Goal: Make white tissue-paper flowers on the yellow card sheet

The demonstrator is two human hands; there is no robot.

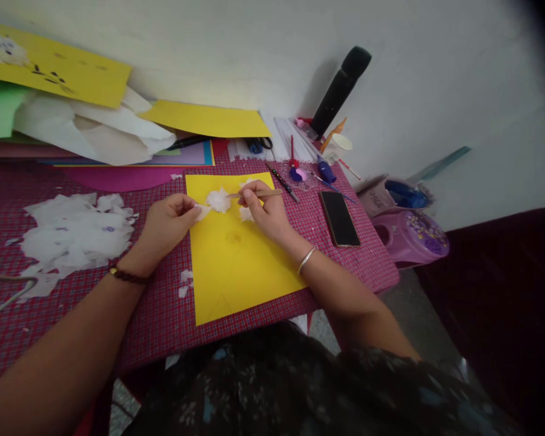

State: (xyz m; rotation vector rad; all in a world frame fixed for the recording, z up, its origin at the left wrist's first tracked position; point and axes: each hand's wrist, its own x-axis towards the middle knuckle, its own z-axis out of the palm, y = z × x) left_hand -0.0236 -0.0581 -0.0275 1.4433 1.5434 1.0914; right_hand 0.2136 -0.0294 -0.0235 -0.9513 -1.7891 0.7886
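Observation:
A yellow paper sheet (236, 260) lies on the red checked tablecloth (72, 315) in front of me. Near its top edge sits a fluffy white tissue clump (218, 200). My left hand (166, 224) is closed in a pinch on a small scrap of white tissue (203, 211) at the sheet's left edge. My right hand (263, 209) is closed round a thin wooden stick (254, 194), whose tip touches the white clump. Another white bit (246, 214) lies under my right fingers.
A heap of torn white tissue (75, 233) lies at the left. Coloured paper sheets (118, 121) are stacked at the back. A black phone (339, 218), pencil (282, 181), blue bottle (326, 171), scissors (258, 144) and cup (340, 143) sit right. A purple stool (411, 236) stands past the table's right edge.

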